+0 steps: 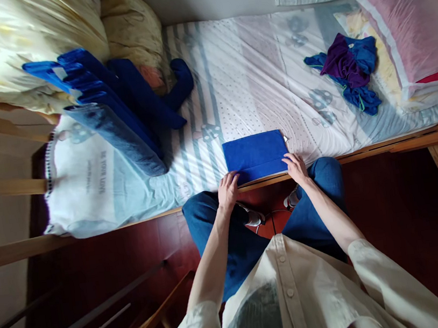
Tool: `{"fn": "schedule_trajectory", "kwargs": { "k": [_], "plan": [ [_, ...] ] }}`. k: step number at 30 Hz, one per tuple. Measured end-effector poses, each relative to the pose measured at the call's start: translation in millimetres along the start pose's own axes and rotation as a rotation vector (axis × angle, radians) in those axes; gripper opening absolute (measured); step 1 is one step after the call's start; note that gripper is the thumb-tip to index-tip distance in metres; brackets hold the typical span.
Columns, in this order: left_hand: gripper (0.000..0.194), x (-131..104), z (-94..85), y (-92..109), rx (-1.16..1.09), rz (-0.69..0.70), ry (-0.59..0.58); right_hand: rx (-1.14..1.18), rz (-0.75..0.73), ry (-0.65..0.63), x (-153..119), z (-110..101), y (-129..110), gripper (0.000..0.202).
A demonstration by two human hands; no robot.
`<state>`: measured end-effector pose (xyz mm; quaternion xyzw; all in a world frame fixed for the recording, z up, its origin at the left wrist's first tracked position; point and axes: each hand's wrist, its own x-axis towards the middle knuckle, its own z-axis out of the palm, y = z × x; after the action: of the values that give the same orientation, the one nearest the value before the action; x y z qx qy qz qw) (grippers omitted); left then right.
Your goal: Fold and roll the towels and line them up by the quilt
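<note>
The left hand (228,189) and right hand (297,168), apart, touch the cloth (255,151); whether they grip, one cannot tell.

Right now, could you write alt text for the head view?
A person's left hand and right hand touch a folded blue cloth at the near edge of a bed. More blue fabric lies left; crumpled purple and blue cloth and a pink pillow, right.

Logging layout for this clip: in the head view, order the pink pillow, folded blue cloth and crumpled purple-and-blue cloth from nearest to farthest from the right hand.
From the right hand:
1. Folded blue cloth: at the hand, extending left.
2. Crumpled purple-and-blue cloth: ahead and right.
3. Pink pillow: farthest right of the three.
</note>
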<state>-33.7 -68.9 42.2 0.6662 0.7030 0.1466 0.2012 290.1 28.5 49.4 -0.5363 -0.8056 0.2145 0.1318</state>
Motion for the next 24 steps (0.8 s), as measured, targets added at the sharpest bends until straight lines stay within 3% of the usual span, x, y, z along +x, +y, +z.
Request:
{"fn": "schedule_trajectory", "kwargs": {
  "k": [6, 11, 24],
  "plan": [
    [0.061, -3.7, 9.2, -1.3, -0.029, 0.031, -0.029, -0.027, -0.045, -0.031, -6.5, 0.3, -6.9, 0.039],
    [0.075, -1.5, 11.7, -5.2, -0.03, 0.019, -0.058, -0.017, -0.048, -0.063, -6.7, 1.5, -5.5, 0.051],
    [0.059, 12.4, 3.5, -3.8, 0.009, -0.075, -0.082, 0.006, 0.014, -0.047, 3.4, 8.3, 0.7, 0.053]
  ]
}}
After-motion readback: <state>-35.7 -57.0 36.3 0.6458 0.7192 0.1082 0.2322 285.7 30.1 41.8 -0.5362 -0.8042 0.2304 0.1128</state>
